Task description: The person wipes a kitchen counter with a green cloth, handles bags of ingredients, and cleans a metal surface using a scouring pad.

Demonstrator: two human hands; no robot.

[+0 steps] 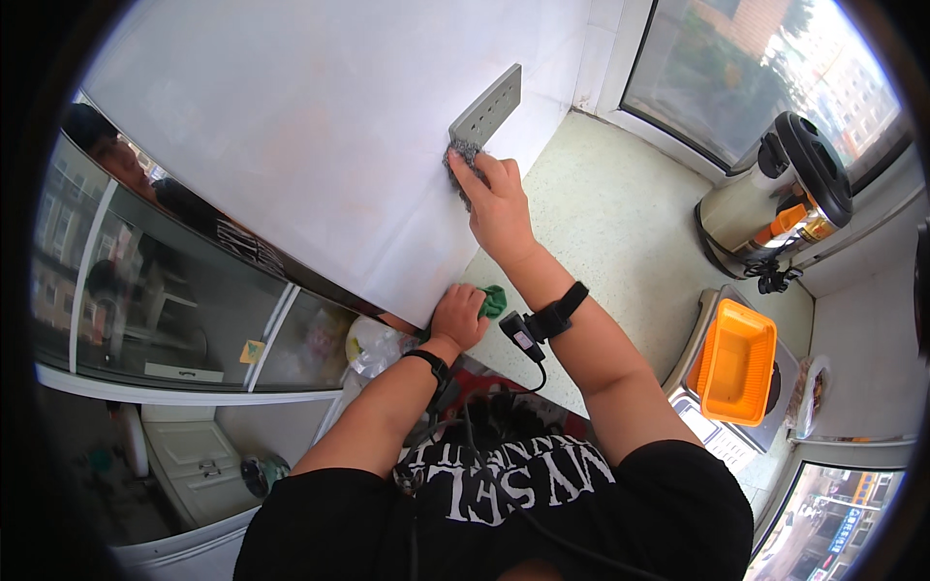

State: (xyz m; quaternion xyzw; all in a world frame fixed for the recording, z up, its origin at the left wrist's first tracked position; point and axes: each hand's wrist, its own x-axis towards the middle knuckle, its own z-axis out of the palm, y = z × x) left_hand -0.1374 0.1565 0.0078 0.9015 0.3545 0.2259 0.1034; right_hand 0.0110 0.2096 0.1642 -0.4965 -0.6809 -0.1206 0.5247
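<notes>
My right hand (501,207) grips a grey steel-wool scouring pad (462,168) between thumb and fingers. The pad touches the tiled wall (312,145) at the near end of a grey socket strip (494,105). Lower down, by the wall's foot at the counter edge, my left hand (459,318) is closed on a green cloth (493,301). Part of that cloth is hidden under the fingers.
On the speckled counter (603,196) to the right stand a steel urn (774,196) with a black lid and a scale (719,436) carrying an orange plastic basket (737,363). Plastic bags (378,347) lie left of my left hand. Windows flank the counter.
</notes>
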